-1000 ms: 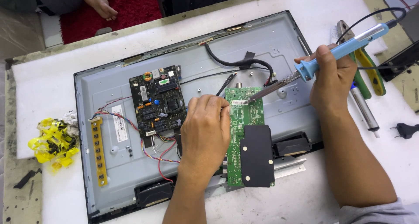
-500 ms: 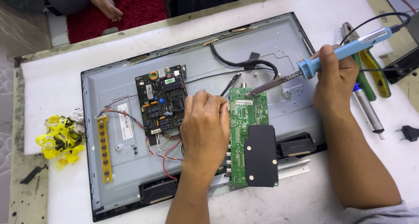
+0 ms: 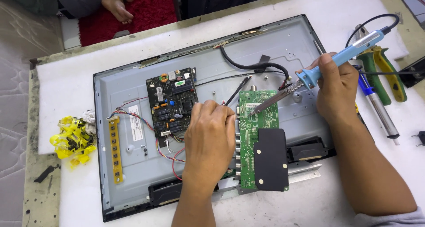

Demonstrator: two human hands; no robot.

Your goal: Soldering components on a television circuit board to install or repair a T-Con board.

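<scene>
right hand (image 3: 337, 87) grips blue-handled soldering iron (image 3: 330, 65), metal tip on green circuit board (image 3: 256, 134) (centre frame) | left hand (image 3: 210, 136) curled, pinching thin dark probe (image 3: 236, 92) beside board

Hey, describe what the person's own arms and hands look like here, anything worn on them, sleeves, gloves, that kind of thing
Both hands are bare: no gloves, and no rings or watch show. The left hand and its forearm are uncovered down to the picture's lower edge. The right hand and forearm are bare too, until a light grey sleeve begins near the elbow at the lower right corner. No markings or straps are visible on either arm.
</scene>
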